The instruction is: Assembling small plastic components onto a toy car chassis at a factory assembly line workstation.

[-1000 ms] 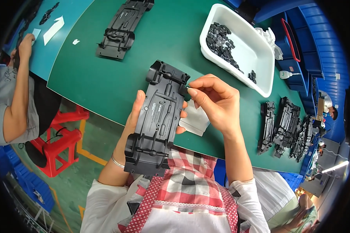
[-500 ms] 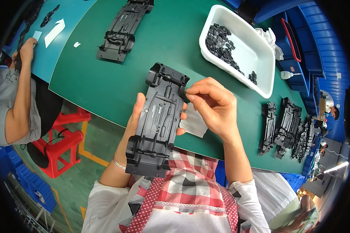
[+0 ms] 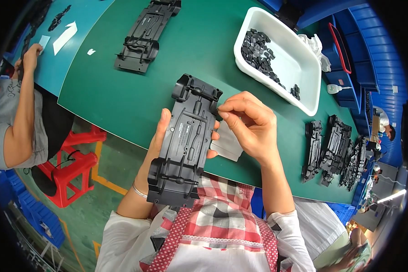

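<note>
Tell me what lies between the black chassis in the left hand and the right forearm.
In the head view, a pale flat piece lies there on the green tabletop; left fingertips curl around the edge of the black chassis.

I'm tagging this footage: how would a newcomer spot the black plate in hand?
Find the green table; over its near edge is the left hand. The long black plate sits in that hand, while similar plates lie on the table.

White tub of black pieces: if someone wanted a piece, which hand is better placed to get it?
Probably the right hand: it is nearer the white tub and only at the edge of the black chassis, while the left hand is wrapped around that chassis.
</note>
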A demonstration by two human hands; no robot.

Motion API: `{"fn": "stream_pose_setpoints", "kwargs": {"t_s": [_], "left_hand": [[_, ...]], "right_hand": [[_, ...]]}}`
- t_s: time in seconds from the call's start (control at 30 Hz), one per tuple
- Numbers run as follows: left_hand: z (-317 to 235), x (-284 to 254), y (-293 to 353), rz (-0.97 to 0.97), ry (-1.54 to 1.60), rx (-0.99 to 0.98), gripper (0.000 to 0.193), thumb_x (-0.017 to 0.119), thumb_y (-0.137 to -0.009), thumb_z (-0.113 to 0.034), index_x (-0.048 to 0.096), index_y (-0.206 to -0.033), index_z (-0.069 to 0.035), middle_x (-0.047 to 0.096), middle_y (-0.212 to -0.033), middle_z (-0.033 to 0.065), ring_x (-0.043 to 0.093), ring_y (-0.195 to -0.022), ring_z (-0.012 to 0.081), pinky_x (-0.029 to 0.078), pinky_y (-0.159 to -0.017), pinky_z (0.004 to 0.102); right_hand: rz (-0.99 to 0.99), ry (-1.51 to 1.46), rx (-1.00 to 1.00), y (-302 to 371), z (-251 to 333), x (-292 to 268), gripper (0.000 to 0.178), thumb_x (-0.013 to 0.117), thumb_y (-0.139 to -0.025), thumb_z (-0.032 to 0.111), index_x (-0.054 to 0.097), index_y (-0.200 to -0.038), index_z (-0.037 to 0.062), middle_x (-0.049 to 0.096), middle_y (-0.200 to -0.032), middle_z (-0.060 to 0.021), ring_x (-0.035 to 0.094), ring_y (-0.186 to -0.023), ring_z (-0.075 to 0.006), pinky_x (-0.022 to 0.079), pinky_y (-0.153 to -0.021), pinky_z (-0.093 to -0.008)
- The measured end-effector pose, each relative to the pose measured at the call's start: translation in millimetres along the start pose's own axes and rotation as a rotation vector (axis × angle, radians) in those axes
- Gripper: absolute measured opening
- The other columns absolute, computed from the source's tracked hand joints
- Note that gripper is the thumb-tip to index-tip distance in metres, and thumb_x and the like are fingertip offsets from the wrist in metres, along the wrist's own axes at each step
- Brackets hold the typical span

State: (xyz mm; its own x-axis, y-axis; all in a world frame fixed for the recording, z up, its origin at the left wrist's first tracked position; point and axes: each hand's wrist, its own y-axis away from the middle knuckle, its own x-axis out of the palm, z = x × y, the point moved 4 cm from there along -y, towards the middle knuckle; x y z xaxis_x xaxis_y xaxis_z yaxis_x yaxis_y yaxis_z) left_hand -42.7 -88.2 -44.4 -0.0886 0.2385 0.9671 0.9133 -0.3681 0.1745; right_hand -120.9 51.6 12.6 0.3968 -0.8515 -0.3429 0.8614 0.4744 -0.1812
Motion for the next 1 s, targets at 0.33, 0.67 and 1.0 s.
{"fn": "stream_pose_setpoints", "kwargs": {"t_s": [0.33, 0.67, 1.0], "left_hand": [[-0.5, -0.9, -0.7, -0.018, 0.01, -0.01, 0.078, 0.028, -0.096, -0.062, 0.042, -0.133, 0.005, 0.058, -0.118, 0.0193, 0.063, -0.101, 0.0246, 0.06, -0.079, 0.038], [-0.8, -2.3, -1.1, -0.027, 0.017, -0.018, 0.077, 0.027, -0.096, -0.062, 0.043, -0.133, 0.004, 0.059, -0.116, 0.0198, 0.063, -0.099, 0.0256, 0.061, -0.078, 0.0389], [0.0, -7.0, -1.5, 0.01, 0.094, -0.047, 0.083, 0.031, -0.092, -0.067, 0.044, -0.131, 0.005, 0.058, -0.115, 0.0202, 0.063, -0.1, 0.0282, 0.06, -0.08, 0.0411]], "right_hand": [[0.001, 0.0, -0.031, 0.2, -2.8, 0.6, 0.013, 0.065, -0.079, -0.008, 0.068, -0.091, -0.0025, 0.065, -0.088, -0.0107, 0.064, -0.076, -0.0168, 0.053, -0.066, -0.0271], [0.036, 0.067, -0.051, -0.6, 2.3, -1.3, 0.015, 0.066, -0.078, -0.008, 0.068, -0.091, -0.0007, 0.065, -0.088, -0.0106, 0.065, -0.075, -0.018, 0.052, -0.065, -0.028], [0.036, 0.02, -0.017, 1.8, -2.3, 3.0, 0.013, 0.066, -0.079, -0.008, 0.068, -0.091, -0.0018, 0.065, -0.088, -0.011, 0.065, -0.077, -0.0178, 0.054, -0.067, -0.0279]]}}
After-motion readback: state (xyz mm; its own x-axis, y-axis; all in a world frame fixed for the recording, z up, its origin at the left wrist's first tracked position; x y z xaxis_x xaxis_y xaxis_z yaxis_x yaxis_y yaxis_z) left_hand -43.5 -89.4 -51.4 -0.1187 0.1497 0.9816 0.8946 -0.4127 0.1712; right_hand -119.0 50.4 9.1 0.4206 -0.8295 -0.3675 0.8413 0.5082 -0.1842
